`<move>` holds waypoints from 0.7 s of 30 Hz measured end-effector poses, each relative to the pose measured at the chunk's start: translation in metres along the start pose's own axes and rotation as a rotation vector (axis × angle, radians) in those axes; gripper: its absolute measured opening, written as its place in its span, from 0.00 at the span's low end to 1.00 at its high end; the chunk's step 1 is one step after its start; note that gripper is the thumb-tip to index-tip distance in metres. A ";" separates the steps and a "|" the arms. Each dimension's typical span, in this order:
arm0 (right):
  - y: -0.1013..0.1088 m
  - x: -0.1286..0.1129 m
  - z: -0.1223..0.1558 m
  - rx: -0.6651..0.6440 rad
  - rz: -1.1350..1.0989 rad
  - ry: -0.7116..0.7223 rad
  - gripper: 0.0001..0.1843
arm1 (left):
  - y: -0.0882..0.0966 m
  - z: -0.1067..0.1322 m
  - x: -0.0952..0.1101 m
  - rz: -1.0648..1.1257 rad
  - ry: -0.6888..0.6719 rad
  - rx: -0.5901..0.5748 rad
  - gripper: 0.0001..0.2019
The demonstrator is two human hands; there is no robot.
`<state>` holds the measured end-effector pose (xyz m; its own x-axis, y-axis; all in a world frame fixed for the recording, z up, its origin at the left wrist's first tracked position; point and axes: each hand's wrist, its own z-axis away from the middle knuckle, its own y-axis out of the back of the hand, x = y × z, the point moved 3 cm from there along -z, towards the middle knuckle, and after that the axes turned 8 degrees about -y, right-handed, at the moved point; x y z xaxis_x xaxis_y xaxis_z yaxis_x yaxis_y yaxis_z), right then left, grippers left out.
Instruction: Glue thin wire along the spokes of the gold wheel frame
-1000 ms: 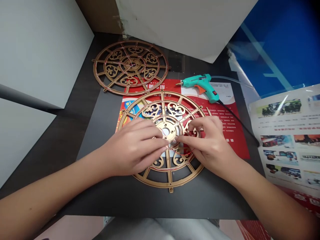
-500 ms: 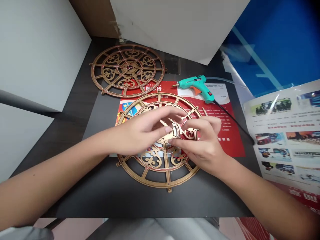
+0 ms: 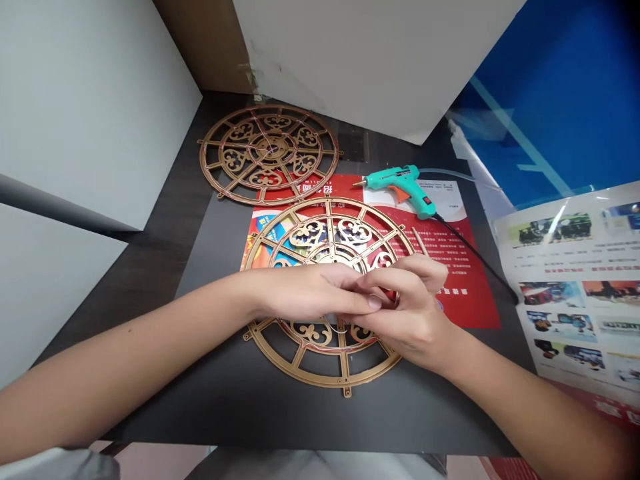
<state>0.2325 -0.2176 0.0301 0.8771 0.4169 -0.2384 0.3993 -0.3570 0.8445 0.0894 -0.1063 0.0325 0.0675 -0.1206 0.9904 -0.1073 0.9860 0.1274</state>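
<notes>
A gold openwork wheel [image 3: 320, 377] lies flat on a black mat [image 3: 240, 393], and both hands work over its centre. My left hand [image 3: 310, 291] reaches in from the left with its fingers pressed together, their tips meeting the right fingertips. My right hand [image 3: 407, 313] comes from the right with fingers curled in a pinch at the same spot. A thin wire loop [image 3: 340, 329] shows just below the fingertips, on the wheel's lower spokes. Whatever sits between the fingers is hidden.
A second gold wheel [image 3: 270, 153], laced with reddish wire, lies at the back left. A teal glue gun [image 3: 400, 181] with a black cord rests on a red flyer [image 3: 465, 293]. Printed sheets [image 3: 575, 293] lie at the right. White boards stand at the left and back.
My left hand has slid down and right across the hub, and its fingers have closed against the right fingertips. My right hand has stayed near the same spot. The view shifted slightly.
</notes>
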 end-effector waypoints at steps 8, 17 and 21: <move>-0.001 -0.002 -0.004 -0.014 -0.058 0.008 0.18 | -0.003 -0.006 -0.003 0.478 0.144 0.057 0.08; -0.008 -0.002 0.001 -0.088 -0.037 0.055 0.15 | -0.001 -0.005 -0.007 0.298 0.143 -0.102 0.14; -0.006 -0.003 -0.001 -0.091 -0.046 0.066 0.15 | -0.001 -0.007 -0.003 0.366 0.132 -0.079 0.14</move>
<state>0.2274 -0.2163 0.0262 0.8376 0.4865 -0.2486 0.4103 -0.2597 0.8742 0.0962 -0.1065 0.0293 0.1669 0.2512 0.9534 -0.0713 0.9675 -0.2424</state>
